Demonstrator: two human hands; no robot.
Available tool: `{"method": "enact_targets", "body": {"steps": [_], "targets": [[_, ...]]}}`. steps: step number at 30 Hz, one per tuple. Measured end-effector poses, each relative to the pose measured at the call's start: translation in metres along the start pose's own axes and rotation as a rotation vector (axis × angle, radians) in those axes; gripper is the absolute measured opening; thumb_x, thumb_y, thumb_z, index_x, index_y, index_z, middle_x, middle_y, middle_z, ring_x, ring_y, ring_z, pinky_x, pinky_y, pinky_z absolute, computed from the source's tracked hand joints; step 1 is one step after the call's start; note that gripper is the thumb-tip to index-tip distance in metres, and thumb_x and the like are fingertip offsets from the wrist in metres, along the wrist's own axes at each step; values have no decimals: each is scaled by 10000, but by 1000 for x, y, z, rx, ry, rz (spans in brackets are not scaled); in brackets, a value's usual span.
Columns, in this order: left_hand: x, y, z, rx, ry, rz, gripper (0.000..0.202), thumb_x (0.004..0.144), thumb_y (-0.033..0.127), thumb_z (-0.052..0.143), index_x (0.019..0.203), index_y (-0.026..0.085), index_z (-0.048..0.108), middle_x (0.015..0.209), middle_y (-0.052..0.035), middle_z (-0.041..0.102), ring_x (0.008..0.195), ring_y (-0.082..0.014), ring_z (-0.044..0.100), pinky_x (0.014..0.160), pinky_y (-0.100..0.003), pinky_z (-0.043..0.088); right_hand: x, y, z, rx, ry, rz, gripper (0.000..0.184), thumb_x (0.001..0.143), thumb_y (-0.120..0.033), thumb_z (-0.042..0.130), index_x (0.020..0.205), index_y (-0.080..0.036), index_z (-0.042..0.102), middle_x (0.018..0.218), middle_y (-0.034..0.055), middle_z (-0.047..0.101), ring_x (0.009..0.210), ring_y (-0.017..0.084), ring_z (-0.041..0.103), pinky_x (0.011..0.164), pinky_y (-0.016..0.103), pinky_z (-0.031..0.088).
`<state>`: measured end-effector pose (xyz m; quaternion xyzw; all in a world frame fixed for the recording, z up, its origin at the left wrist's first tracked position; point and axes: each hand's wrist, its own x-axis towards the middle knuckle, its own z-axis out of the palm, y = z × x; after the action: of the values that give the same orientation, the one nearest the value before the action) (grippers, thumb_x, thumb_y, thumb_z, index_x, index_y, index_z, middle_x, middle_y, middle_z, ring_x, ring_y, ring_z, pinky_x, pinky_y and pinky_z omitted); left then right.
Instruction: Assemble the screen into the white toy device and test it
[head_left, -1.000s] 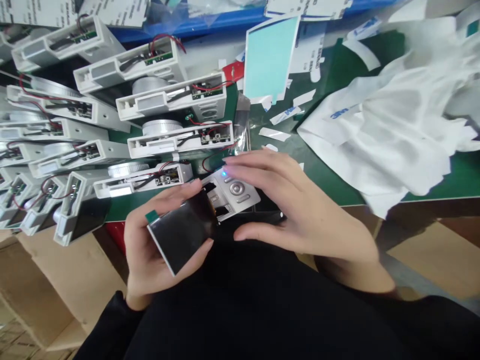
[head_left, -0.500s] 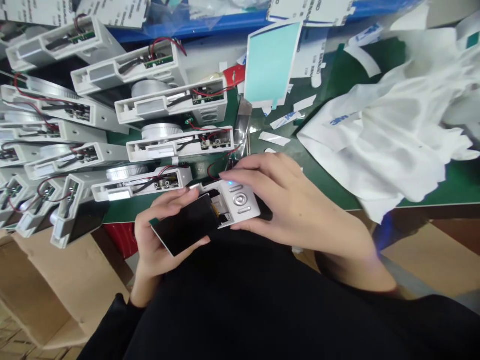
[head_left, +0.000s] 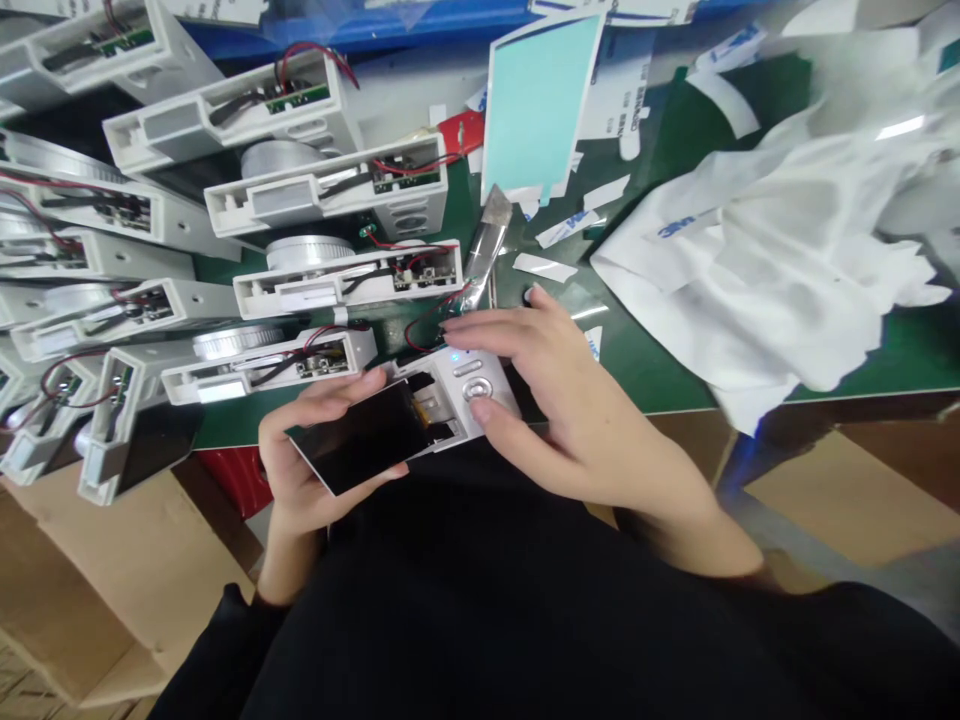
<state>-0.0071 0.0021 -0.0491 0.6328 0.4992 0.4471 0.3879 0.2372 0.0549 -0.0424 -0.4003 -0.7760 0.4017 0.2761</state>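
A partly assembled digital camera (head_left: 487,372) is in front of my body, with a silver button panel and a small lit blue light. Its black display screen (head_left: 367,435) lies on the left part of the back, and an opening beside it shows inner parts. My left hand (head_left: 296,470) is closed around the screen end, fingers along the upper edge and thumb below. My right hand (head_left: 555,400) has its thumb on the round button pad. Its other fingers are spread out over the camera's upper edge, not wrapped round the body. Thin red and black wires (head_left: 411,335) run by the upper edge.
Several open camera bodies (head_left: 352,280) with exposed wires stand on the green mat at left. A knife-like metal blade (head_left: 486,250), a teal sheet (head_left: 536,110), adhesive strips (head_left: 546,267) and a crumpled white cloth (head_left: 780,240) lie beyond and right. Cardboard boxes (head_left: 112,560) stand below.
My right hand has loosened from the camera's right end. Its thumb has moved from the lower edge onto the button pad, and the fingers have spread. My left hand keeps its hold.
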Motion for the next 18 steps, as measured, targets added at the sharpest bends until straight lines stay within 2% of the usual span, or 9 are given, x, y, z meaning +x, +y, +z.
{"method": "enact_targets", "body": {"steps": [3, 8, 14, 18], "targets": [[1, -5, 1, -79, -3, 41, 728, 682, 157, 934, 1292, 322, 572, 1309, -20, 740, 1246, -252, 688, 1100, -476, 561, -1, 0, 1, 57, -11, 33, 380, 964, -224, 534, 1335, -147, 507, 1333, 131, 660, 1310, 235, 594, 1273, 532, 209], [3, -6, 1, -108, -25, 41, 767, 685, 106, 921, 1323, 352, 574, 1329, -4, 727, 1261, -252, 681, 1106, -470, 559, -4, -1, -1, 110, -63, 50, 464, 956, -257, 594, 1388, -174, 444, 1390, 125, 602, 1359, 244, 548, 1303, 518, 134], [9, -12, -2, -148, -102, 160, 889, 616, 65, 954, 1376, 295, 554, 1413, 20, 680, 1306, -196, 650, 1156, -331, 508, -4, -4, -2, 208, -67, 153, 412, 974, -258, 608, 1358, -248, 461, 1378, 60, 618, 1324, 239, 583, 1311, 552, 131], [8, -12, -1, -212, -103, 114, 866, 623, 44, 943, 1359, 292, 562, 1412, 20, 679, 1320, -215, 640, 1146, -362, 525, -4, -4, -2, 177, -86, 140, 493, 960, -244, 608, 1417, -231, 420, 1401, 65, 592, 1317, 234, 582, 1320, 564, 100]]}}
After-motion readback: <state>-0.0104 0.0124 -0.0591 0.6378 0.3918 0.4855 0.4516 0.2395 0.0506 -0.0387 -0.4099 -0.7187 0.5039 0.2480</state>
